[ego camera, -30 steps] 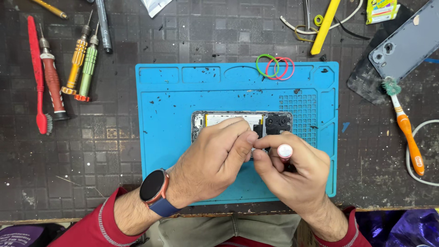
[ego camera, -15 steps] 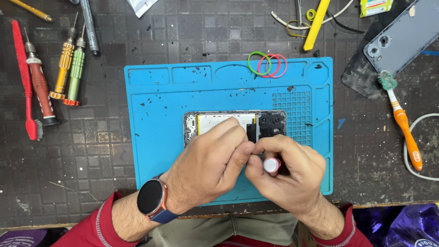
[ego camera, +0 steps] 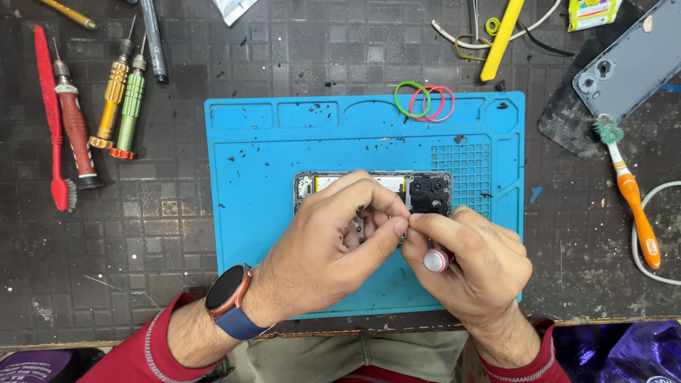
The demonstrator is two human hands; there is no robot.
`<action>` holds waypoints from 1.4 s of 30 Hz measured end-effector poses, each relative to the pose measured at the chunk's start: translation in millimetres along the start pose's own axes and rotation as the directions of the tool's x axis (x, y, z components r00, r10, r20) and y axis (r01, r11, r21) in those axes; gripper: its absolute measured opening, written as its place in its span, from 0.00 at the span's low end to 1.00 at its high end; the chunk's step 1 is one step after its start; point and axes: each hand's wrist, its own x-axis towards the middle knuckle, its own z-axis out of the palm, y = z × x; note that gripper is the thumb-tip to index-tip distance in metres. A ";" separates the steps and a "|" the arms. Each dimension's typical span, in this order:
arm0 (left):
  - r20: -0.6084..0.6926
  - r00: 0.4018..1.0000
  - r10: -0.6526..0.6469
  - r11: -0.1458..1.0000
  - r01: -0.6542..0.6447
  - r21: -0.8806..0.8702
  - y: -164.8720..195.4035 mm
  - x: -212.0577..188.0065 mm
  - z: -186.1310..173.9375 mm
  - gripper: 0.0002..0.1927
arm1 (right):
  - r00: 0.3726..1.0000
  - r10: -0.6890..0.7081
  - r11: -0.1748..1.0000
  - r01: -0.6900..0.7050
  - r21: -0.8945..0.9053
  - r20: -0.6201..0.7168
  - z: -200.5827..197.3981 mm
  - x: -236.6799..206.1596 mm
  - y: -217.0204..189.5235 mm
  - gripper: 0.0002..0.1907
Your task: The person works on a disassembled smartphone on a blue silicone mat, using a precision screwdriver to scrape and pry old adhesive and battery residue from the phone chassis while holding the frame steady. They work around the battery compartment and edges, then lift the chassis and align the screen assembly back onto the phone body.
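An opened phone point(ego camera: 418, 190) is lying in the middle of a blue mat point(ego camera: 284, 163), with its back off so its insides are showing. Both hands are sitting over the lower part of it. The left hand point(ego camera: 333, 245) is curling over the phone from about seven o'clock, with its finger and thumb pinching together right at the phone's edge; what they are pinching is too small to tell. The right hand point(ego camera: 472, 266) is coming in from five o'clock and is gripping a small screwdriver point(ego camera: 435, 260) with a round silver and red end cap, and its fingertips are touching the left hand's fingertips. A dark watch point(ego camera: 228, 292) with an orange rim is sitting on the left wrist. At twelve o'clock on the mat, green and red rubber bands point(ego camera: 424, 101) are lying together. Off the mat at ten o'clock, yellow, green and red screwdrivers point(ego camera: 113, 99) are lying side by side, next to a red brush point(ego camera: 53, 135). At two o'clock, a grey phone back cover point(ego camera: 631, 60) is resting on a dark pad. At three o'clock, an orange and white toothbrush point(ego camera: 630, 195) is lying near a white cable point(ego camera: 642, 241). A yellow plastic stick point(ego camera: 501, 39) is lying at one o'clock.
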 end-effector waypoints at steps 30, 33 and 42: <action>0.017 0.992 -0.126 0.986 0.127 -0.108 -10.1 -0.9 -3.6 0.03 | 0.966 0.249 0.951 -0.257 0.171 0.068 -4.9 1.0 -12.4 0.11; 0.020 0.990 -0.140 0.983 0.141 -0.117 -8.9 -0.9 -4.1 0.03 | 0.966 0.248 0.952 -0.257 0.165 0.071 -6.2 1.2 -12.4 0.11; 0.005 0.995 -0.097 0.987 0.097 -0.125 -12.1 -1.5 -1.3 0.03 | 0.958 0.271 0.943 -0.284 0.175 0.097 -5.6 -4.2 -10.0 0.11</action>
